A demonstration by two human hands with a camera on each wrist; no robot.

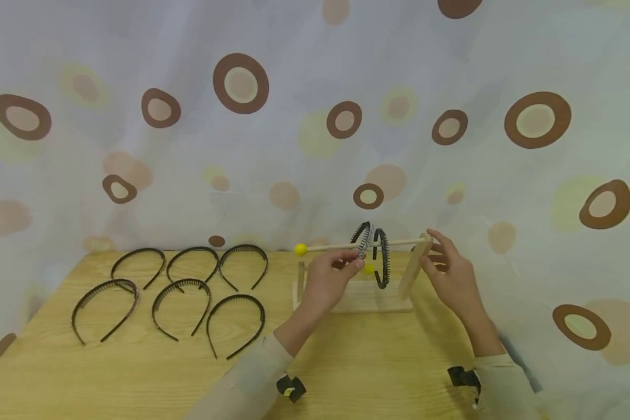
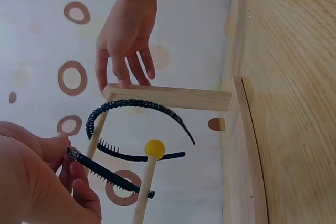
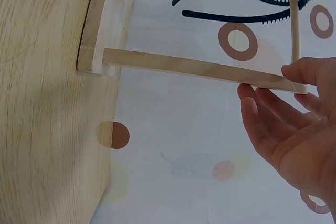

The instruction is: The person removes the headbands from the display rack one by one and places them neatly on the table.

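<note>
My left hand (image 1: 328, 279) pinches a dark toothed headband (image 1: 366, 240) with a glittery band, between thumb and fingers. That headband is around the upper rod (image 1: 326, 248) of a wooden stand (image 1: 354, 306). Just right of it, another dark toothed headband (image 1: 385, 262) hangs on the same rod. In the left wrist view the held headband (image 2: 107, 176) angles down from my fingertips. My right hand (image 1: 455, 280) grips the top of the stand's upright post (image 1: 413, 269); the right wrist view has my thumb and fingers on opposite sides of the post (image 3: 194, 70).
Several dark toothed headbands, one of them nearest the stand (image 1: 236, 298), lie in two rows on the left of the wooden table (image 1: 136, 379). A yellow ball (image 1: 300, 249) caps the upper rod's left end; a lower yellow ball (image 1: 368, 269) shows behind. A patterned curtain (image 1: 294, 151) hangs behind.
</note>
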